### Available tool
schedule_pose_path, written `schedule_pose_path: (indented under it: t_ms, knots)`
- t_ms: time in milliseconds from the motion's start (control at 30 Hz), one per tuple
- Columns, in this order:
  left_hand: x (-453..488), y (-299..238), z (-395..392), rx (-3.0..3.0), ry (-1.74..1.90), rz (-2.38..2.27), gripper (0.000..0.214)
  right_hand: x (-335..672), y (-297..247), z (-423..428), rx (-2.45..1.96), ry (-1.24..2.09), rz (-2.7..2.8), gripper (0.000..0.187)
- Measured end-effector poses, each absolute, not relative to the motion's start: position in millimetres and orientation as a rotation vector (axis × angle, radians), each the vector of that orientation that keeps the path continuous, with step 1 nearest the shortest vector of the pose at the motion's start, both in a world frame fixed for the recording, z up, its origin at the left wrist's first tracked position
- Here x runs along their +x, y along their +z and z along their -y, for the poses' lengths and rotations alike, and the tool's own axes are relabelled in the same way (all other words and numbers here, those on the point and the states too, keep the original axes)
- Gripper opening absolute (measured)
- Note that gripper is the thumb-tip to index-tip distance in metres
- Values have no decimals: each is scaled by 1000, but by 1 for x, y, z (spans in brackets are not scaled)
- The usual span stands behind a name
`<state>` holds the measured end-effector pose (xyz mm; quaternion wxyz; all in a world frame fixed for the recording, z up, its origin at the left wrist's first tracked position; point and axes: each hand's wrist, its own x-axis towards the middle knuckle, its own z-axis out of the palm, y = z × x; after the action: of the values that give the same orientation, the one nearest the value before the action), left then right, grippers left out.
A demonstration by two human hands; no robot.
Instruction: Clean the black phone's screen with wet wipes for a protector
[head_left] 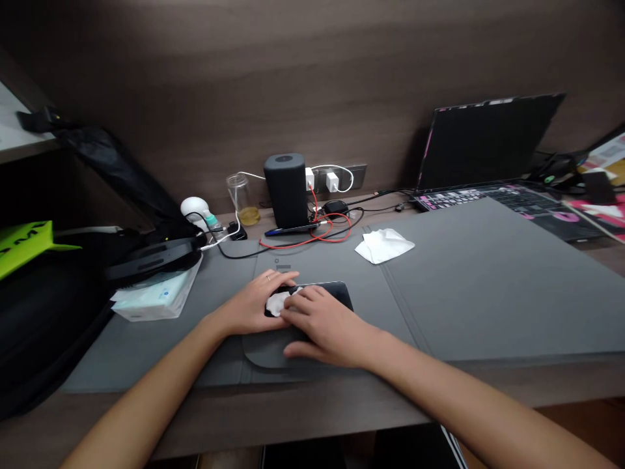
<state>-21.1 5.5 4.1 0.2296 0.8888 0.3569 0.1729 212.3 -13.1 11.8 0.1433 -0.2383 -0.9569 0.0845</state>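
A smartphone (pixel 344 294) with a dark, glossy face lies flat on the grey desk mat, partly covered by both hands. My left hand (pixel 247 305) grips its left end, index finger along the far edge and thumb along the near edge. Under the fingertips of my right hand (pixel 329 326) a crumpled white tissue (pixel 277 303) is pressed against the phone's face. The right thumb sticks out toward the near side, over the mat.
Beyond the hands stand a black speaker (pixel 286 190), a glass jar (pixel 244 198) and tangled cables (pixel 336 228). A folded white tissue (pixel 385 245) lies right of them. A tissue pack (pixel 159 294) is at left, an open laptop (pixel 488 146) at back right.
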Motion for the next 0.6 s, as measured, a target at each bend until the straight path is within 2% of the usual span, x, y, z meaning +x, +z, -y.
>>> schedule_pose_path:
  t_ms: [133,233,467,600]
  knots:
    - [-21,3,-6,2454,469,-1012,79,214,13,12,-827,215,2722,45]
    - [-21,3,-6,2447,467,-983,79,213,12,13,-722,244,2744,52]
    - [-21,5,-6,2453,479,-985,80,214,11,11,-746,184,2746,52]
    - [-20,6,-5,2459,477,-1011,80,214,12,10,-795,168,2741,46]
